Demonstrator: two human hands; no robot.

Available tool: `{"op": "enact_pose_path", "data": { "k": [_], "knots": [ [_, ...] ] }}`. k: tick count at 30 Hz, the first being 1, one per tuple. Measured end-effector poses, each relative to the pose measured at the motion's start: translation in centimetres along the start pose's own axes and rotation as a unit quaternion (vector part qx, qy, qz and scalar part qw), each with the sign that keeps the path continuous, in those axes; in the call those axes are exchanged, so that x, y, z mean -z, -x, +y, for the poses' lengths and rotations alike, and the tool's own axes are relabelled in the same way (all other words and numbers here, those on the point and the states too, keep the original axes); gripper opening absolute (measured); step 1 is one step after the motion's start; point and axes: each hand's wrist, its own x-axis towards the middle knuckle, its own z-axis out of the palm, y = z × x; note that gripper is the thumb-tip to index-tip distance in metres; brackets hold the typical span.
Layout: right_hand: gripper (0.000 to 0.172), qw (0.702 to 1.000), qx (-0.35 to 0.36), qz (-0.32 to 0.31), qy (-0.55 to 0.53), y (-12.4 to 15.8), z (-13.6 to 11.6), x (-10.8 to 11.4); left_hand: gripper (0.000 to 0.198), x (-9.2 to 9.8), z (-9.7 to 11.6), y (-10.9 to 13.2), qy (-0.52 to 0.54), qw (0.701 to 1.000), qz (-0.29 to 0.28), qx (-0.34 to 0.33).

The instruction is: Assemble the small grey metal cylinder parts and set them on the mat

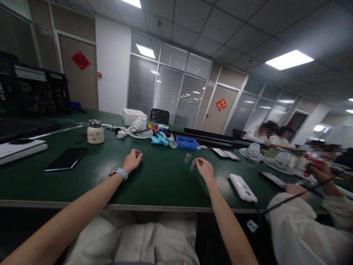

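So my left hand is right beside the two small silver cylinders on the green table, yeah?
Not the left: the head view shows your right hand beside the two small silver cylinders on the green table.

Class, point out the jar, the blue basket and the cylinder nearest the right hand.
Jar (95, 135): head view, on its pale body.
Blue basket (186, 145): head view, on its front wall.
Cylinder (192, 166) nearest the right hand (205, 168): head view, on its side.
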Motion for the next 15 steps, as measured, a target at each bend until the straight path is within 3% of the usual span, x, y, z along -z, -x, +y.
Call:
{"op": "enact_pose_path", "data": {
  "k": [3,9,12,15],
  "knots": [
    [0.03,1.0,0.001,-0.006,0.024,0.2,0.0,0.0,0.027,0.0,0.0,0.1,-0.004,1.0,0.0,0.002],
    [0.046,0.983,0.109,0.063,0.135,-1.2,-2.0,-0.2,0.028,-0.3,-0.2,-0.1,0.002,1.0,0.002,-0.008],
    [0.048,0.976,0.098,-0.011,0.193,-3.4,-3.9,-1.3,0.027,-0.4,-0.1,0.1,-0.002,1.0,0.003,-0.012],
    [0.037,0.973,0.068,-0.074,0.207,-5.3,-5.3,-2.2,0.027,-0.4,0.0,0.3,-0.001,1.0,-0.006,-0.021]
  ]
}}
